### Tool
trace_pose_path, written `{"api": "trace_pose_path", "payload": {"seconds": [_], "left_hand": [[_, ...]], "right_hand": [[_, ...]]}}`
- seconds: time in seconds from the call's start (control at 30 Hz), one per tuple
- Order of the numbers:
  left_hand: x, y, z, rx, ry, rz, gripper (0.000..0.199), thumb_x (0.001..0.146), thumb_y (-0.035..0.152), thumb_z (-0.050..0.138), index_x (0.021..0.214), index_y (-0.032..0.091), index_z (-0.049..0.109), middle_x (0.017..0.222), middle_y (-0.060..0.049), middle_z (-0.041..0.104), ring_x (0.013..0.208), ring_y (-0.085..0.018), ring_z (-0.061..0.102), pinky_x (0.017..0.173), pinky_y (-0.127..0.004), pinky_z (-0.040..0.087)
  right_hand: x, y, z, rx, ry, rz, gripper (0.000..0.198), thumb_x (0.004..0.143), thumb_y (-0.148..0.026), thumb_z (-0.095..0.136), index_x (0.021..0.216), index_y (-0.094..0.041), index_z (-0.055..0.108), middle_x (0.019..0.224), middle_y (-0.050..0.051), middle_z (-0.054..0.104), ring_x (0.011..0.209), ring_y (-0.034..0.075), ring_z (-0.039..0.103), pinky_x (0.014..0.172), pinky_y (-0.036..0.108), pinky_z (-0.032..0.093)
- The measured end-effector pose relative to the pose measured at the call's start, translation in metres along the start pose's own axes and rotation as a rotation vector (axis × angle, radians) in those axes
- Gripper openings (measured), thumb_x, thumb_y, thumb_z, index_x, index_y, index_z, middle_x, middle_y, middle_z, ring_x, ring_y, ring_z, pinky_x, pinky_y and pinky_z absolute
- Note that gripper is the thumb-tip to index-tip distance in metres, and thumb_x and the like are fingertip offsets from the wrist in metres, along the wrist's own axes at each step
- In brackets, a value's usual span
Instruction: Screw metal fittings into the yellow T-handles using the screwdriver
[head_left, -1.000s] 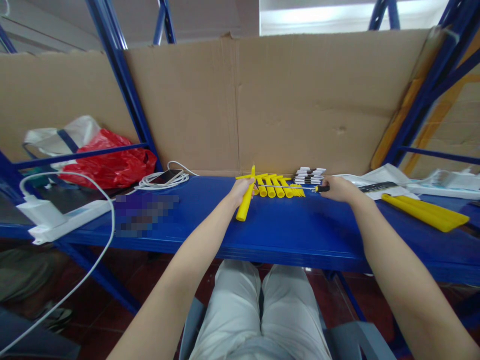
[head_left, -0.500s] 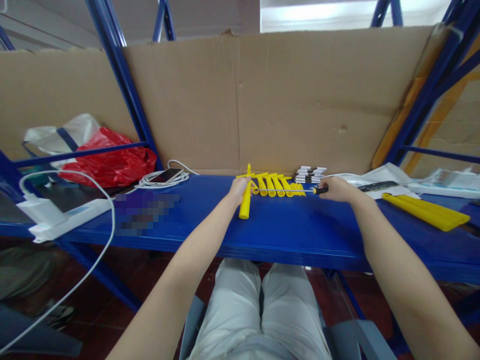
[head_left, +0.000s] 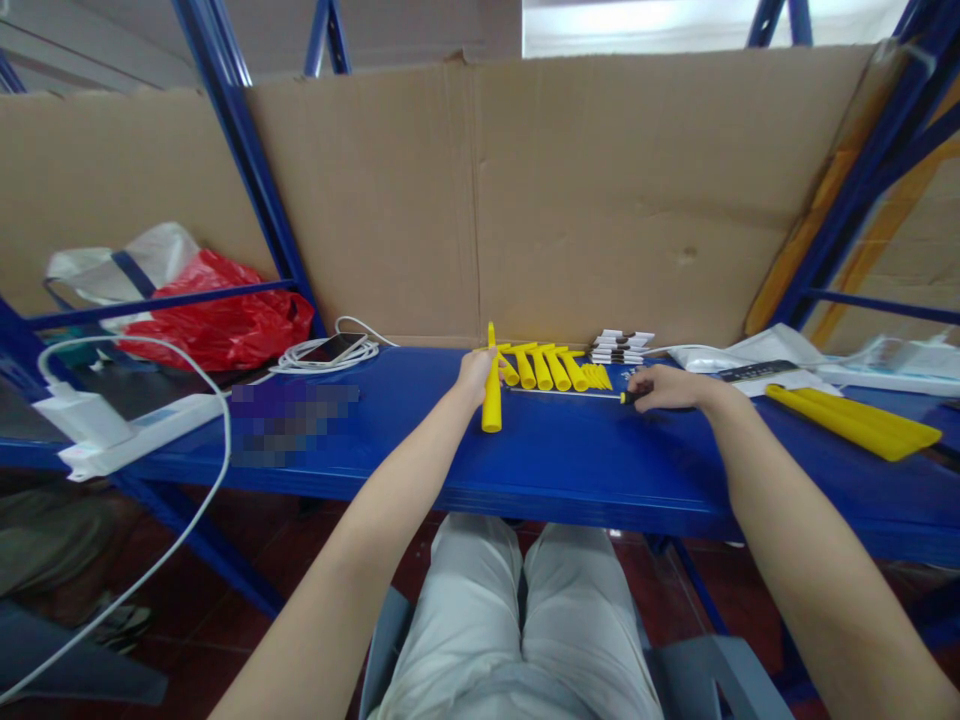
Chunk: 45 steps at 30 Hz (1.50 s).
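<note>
L hand, approx. 12 o'clock from the seat, is closed round a yellow, smooth, tube-handled, prob. plastic piece w/ a narrow far end. R hand, approx. 1 o'clock, grips a black-and-yellow-handled screwdriver; its slim metal shaft points to 9, tip near the piece. Step in hand seems to be handling tool & piece tog.; next move prob. calls for a steady L hold. Similar round-ended yellow tubes line glossy blue bench at 12.

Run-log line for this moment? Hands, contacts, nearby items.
left hand: gripping yellow piece | right hand: touching screwdriver | beyond screwdriver: row of yellow pieces, white stack | surface: blue table
</note>
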<state>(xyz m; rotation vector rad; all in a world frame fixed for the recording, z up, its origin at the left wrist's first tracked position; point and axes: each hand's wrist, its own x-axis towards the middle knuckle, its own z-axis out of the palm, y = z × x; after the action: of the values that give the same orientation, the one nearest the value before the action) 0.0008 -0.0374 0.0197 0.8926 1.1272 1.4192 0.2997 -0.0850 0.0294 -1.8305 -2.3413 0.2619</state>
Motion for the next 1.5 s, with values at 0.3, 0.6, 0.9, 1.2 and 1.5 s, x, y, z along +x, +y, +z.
{"api": "trace_pose_path", "payload": {"seconds": [0.3,0.6,0.9,1.2,1.5], "left_hand": [[-0.002,0.001,0.0,-0.012,0.002,-0.018,0.016,0.093,0.013,0.053,0.079,0.012,0.06,0.052,0.001,0.054,0.035,-0.009,0.041,0.04,-0.022,0.033],[0.0,0.0,-0.002,-0.04,0.009,-0.004,0.014,0.092,0.014,0.053,0.083,0.012,0.063,0.052,0.001,0.054,0.037,-0.01,0.042,0.04,-0.022,0.034],[0.003,0.002,-0.004,-0.1,0.053,0.012,0.015,0.093,0.014,0.052,0.082,0.012,0.062,0.055,0.001,0.056,0.038,-0.01,0.042,0.043,-0.022,0.034],[0.007,0.004,-0.007,-0.173,0.121,0.044,0.013,0.092,0.015,0.052,0.082,0.014,0.06,0.054,0.003,0.053,0.039,-0.01,0.044,0.044,-0.022,0.035],[0.009,0.005,-0.008,-0.219,0.172,0.099,0.019,0.093,0.016,0.048,0.075,0.017,0.054,0.055,0.004,0.052,0.039,-0.009,0.044,0.045,-0.021,0.035]], "right_hand": [[-0.001,0.0,0.0,-0.015,-0.107,0.066,0.034,0.058,-0.036,0.068,0.088,-0.023,0.077,0.094,0.005,0.074,0.091,0.027,0.067,0.08,0.035,0.051],[0.002,-0.004,0.007,-0.003,-0.095,-0.016,0.027,0.06,-0.037,0.074,0.084,-0.024,0.076,0.091,0.005,0.075,0.088,0.026,0.069,0.075,0.033,0.054],[0.008,-0.034,0.017,0.059,-0.007,-0.063,0.029,0.076,-0.033,0.069,0.1,-0.017,0.072,0.097,0.01,0.074,0.088,0.023,0.069,0.08,0.032,0.054],[0.038,-0.123,0.064,-0.176,0.173,-0.254,0.03,0.093,-0.03,0.055,0.115,-0.014,0.068,0.119,0.017,0.07,0.113,0.028,0.063,0.096,0.037,0.047],[0.072,-0.167,0.076,-0.164,0.181,-0.159,0.037,0.098,-0.033,0.043,0.115,-0.012,0.069,0.122,0.021,0.068,0.118,0.033,0.061,0.095,0.041,0.049]]}}
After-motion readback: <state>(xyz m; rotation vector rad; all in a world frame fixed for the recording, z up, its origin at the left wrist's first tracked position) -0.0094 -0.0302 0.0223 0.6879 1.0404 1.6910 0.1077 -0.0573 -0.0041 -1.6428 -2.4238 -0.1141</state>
